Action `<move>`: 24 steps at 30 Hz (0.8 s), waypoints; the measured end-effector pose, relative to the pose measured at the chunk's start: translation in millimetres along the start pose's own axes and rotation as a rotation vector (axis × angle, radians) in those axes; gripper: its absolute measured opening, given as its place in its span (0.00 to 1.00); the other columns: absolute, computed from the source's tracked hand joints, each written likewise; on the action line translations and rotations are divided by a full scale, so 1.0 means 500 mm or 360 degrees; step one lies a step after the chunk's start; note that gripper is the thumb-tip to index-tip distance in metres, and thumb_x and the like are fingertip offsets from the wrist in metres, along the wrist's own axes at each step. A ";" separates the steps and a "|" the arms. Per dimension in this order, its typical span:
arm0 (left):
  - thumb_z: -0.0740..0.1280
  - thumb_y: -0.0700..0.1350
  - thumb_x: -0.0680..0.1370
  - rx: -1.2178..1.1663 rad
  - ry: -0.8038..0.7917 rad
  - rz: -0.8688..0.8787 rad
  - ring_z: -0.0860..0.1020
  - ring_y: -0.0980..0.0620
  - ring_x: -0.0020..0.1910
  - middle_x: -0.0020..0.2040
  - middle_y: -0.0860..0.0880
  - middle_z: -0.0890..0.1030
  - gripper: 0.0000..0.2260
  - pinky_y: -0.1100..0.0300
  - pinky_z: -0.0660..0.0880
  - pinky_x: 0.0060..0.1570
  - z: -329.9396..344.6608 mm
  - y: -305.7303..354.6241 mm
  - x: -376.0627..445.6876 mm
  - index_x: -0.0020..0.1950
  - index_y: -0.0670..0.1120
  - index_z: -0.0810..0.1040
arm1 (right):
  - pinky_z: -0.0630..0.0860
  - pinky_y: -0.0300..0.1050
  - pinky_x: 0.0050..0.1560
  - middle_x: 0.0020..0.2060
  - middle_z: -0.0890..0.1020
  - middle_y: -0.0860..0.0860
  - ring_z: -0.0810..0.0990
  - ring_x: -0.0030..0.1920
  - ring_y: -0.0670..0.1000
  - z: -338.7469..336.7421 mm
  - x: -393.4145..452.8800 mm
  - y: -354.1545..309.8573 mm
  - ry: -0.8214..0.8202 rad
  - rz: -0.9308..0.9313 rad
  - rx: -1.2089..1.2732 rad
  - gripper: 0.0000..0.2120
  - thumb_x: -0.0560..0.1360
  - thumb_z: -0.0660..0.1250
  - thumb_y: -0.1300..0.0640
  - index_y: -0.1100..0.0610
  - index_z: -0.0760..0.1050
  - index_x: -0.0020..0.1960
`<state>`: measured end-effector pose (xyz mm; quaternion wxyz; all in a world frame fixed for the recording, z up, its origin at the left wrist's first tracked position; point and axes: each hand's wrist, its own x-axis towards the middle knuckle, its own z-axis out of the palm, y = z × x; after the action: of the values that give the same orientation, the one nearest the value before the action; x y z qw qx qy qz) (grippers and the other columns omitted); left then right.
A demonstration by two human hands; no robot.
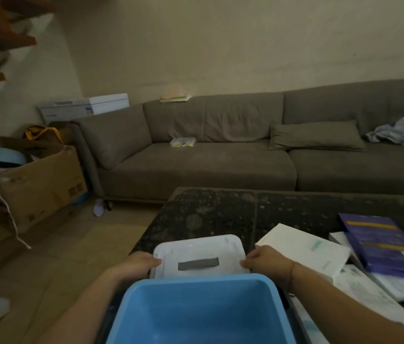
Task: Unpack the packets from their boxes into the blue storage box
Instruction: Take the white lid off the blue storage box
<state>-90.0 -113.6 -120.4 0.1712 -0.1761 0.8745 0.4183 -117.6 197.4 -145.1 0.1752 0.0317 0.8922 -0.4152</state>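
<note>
The blue storage box stands open and empty at the near edge of the dark stone table. Just beyond it lies its white lid with a grey handle slot. My left hand grips the lid's left edge and my right hand grips its right edge. To the right lie a white packet box and a purple packet box, both closed, with more flat white boxes and papers under them.
A long grey sofa runs behind the table, with a cushion and a small bag on it. A large open cardboard carton stands on the floor at left. Wooden floor shows left of the table.
</note>
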 end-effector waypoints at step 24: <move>0.66 0.47 0.80 0.0111 -0.0256 0.0798 0.75 0.54 0.45 0.48 0.48 0.78 0.02 0.61 0.71 0.46 0.555 0.536 -0.211 0.50 0.50 0.78 | 0.74 0.45 0.50 0.52 0.78 0.57 0.77 0.45 0.53 -0.433 -0.180 0.408 0.0935 0.0182 -0.0153 0.12 0.76 0.66 0.46 0.55 0.77 0.48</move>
<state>-76.0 281.1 -57.8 0.1371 0.0858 0.8882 0.4300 -54.1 501.2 -134.7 -0.0660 0.1922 0.9201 -0.3348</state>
